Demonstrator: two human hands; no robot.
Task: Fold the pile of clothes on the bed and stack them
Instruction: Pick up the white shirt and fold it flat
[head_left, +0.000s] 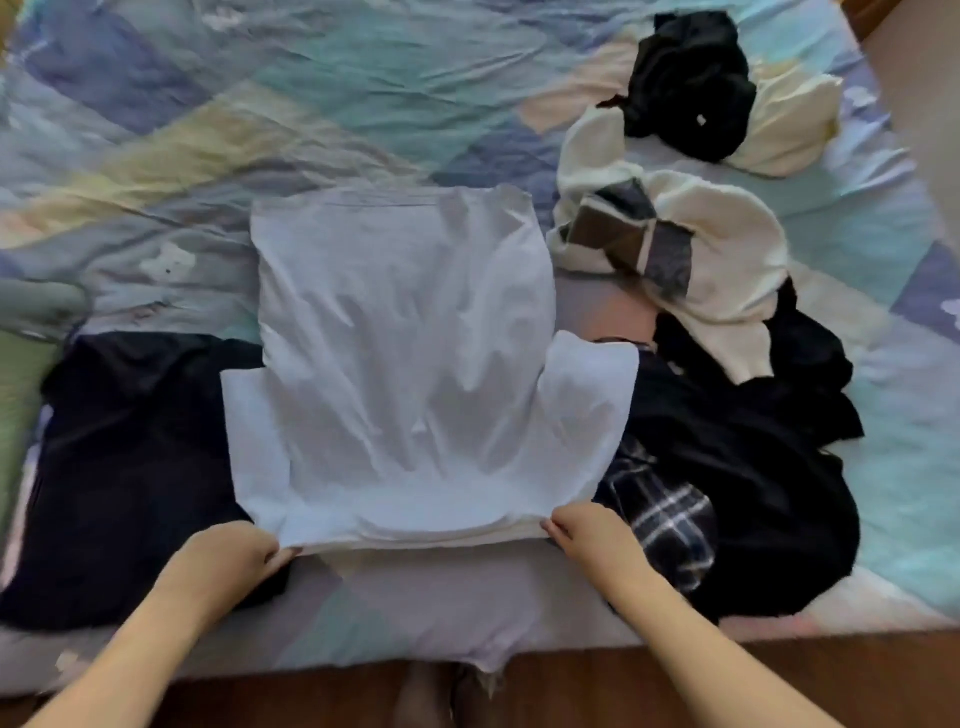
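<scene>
A white T-shirt (405, 353) lies spread flat on the bed, sleeves out to both sides, its near edge toward me. My left hand (244, 551) pinches the near left corner of that edge. My right hand (587, 530) pinches the near right corner. To the left lies a flat dark navy garment (130, 467). On the right is an unfolded heap: black clothes (748, 488), a dark plaid piece (670, 519) and a cream sweater with brown and grey patches (717, 260).
Farther back on the right, another black garment (685, 78) rests on a cream one (789, 124). The bed has a pastel patchwork sheet (260, 104). Its near edge meets a wooden floor (779, 675). A green cushion (21, 374) sits at the left.
</scene>
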